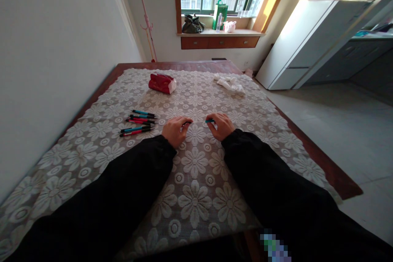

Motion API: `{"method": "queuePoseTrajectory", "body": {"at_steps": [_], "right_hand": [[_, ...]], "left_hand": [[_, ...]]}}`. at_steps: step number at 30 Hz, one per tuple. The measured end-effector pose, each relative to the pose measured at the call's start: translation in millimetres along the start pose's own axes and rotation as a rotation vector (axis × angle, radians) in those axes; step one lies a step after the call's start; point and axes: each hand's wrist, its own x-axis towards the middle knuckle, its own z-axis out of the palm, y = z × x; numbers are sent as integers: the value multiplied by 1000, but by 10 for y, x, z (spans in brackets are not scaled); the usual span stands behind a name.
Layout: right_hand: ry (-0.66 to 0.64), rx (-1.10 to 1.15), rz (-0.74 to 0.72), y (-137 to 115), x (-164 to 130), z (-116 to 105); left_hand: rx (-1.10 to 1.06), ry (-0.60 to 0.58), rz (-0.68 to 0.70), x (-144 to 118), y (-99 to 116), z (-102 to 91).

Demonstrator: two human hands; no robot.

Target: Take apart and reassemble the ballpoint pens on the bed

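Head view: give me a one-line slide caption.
Both hands, left hand and right hand, hold a thin teal pen over a floral lace tablecloth, more pens lying alongside.

pens (139, 123) left of both hands, pouch (162, 82) and cloth (229, 83) behind them

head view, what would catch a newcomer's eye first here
Two black-sleeved arms meet mid-table, where the left hand and right hand hold one thin pen level between them, over a floral lace cloth. Left of them lies a cluster of red and teal pens. Farther back sit a red pack and a crumpled white cloth.
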Motion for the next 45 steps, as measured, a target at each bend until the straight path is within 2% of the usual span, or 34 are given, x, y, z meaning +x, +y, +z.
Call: {"method": "queuePoseTrajectory", "body": {"at_steps": [5,11,14,20,26,36,42,45], "right_hand": [[-20,-12,-20,-5,1,13],[47,-35,3,-7,-7,6],[35,-37,5,-7,-8,0],[-44,11,-118,7,-1,53],[-95,126,-251,-27,-19,146],[-102,-2,-240,-93,-45,69],[-133,105,-155,-110,-65,102],[-103,72,-132,-105,-53,76]], "left_hand": [[-10,6,38,0,-5,6],[11,41,33,-6,-24,24],[-1,46,51,-6,-25,24],[-64,30,122,0,-35,49],[-258,-3,133,-17,-107,137],[-344,15,128,-40,-82,118],[-340,20,131,-33,-80,118],[-361,25,130,-36,-67,103]]}}
